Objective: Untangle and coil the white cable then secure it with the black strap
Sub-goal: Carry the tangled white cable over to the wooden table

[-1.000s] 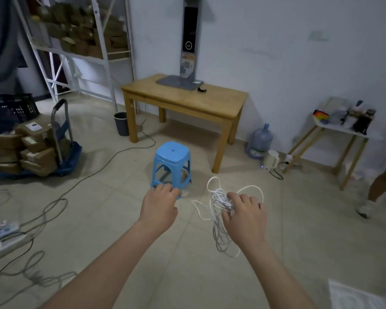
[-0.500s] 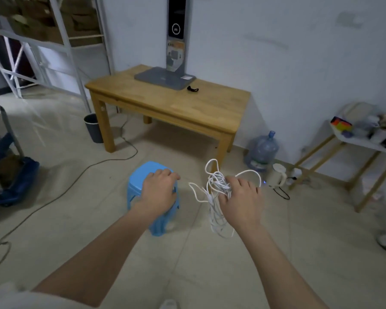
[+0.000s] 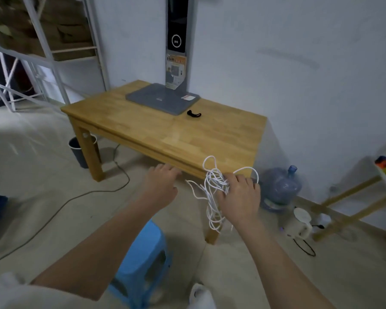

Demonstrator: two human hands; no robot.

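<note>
Right hand curled round the tangled white cable, bundle bunched against the fingers, loops poking up above the knuckles and loose strands dangling below the wrist. Left hand just beside it on the inner side, fingers loosely bent, holding nothing, fingertips level with the near edge of the wooden table. Black strap well beyond both hands, lying on the tabletop just beside the grey base of a tall stand.

Likely step: bringing the tangle over to the table before picking it apart. Best done by lowering the bundle onto bare wood ahead of the right hand, keeping the hanging strands from catching on the table edge or leg, then freeing one end with the idle left hand rather than tugging at the middle, which would probably tighten any knots. Strap worth leaving where it lies until the coil is formed.

Cable ends and any plugs not to be made out in the knot. Right palm side hidden, so exact grip unclear. Blue stool below the left forearm partly covered by it.
</note>
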